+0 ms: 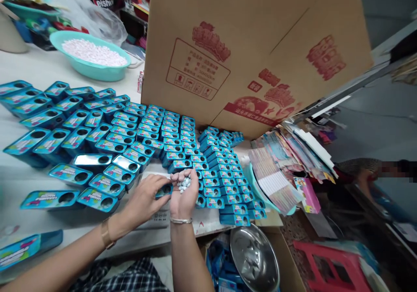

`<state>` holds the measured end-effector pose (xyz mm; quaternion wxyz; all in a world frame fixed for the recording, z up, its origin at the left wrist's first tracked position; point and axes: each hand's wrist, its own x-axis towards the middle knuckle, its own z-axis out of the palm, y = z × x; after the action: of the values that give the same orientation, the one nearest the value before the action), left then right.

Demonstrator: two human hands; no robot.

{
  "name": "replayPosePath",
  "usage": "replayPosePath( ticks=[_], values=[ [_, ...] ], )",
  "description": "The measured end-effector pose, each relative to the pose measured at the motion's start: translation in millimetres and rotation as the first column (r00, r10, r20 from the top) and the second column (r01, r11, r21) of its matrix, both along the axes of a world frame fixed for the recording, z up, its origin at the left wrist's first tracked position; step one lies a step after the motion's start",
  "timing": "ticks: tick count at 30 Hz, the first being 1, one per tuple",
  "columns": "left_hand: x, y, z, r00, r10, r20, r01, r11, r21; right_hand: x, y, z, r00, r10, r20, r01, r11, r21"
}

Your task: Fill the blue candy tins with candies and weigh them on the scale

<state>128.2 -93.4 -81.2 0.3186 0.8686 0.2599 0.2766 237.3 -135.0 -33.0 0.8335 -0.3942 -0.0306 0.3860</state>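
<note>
My left hand (146, 198) grips a small blue tin (164, 190) with a round hole in its top, near the table's front edge. My right hand (184, 194) is cupped palm up right beside it, holding a small heap of white candies (184, 184) against the tin's hole. Rows of the same blue tins (130, 136) cover the white table (35, 73) on both sides of my hands. Two tins with bare silver tops (94, 159) lie among those on the left.
A teal bowl (89, 68) full of white candies stands at the back left. A big cardboard box (247, 49) rises behind the tins. Printed cards (280, 170) pile up at right. Below the table's edge sit a steel bowl (256, 257) and a red stool (329, 268).
</note>
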Motion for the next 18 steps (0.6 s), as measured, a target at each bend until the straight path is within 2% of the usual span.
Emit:
replayPosePath(
  ticks=[6, 13, 18],
  values=[
    [0, 0, 2.8, 1.0, -0.007, 0.021, 0.007, 0.999, -0.032, -3, 1, 2.8, 1.0, -0.013, 0.009, 0.013, 1.0, 0.007],
    [0, 2, 4.5, 1.0, -0.006, 0.025, 0.006, 1.0, -0.02, 13, 3, -0.8, 0.986, 0.029, -0.167, -0.031, 0.999, -0.008],
    [-5, 8, 8.8, 0.998, -0.057, -0.008, 0.056, 0.998, -0.04, 35, -1, -3.3, 0.96, 0.174, -0.218, -0.144, 0.979, 0.148]
  ],
)
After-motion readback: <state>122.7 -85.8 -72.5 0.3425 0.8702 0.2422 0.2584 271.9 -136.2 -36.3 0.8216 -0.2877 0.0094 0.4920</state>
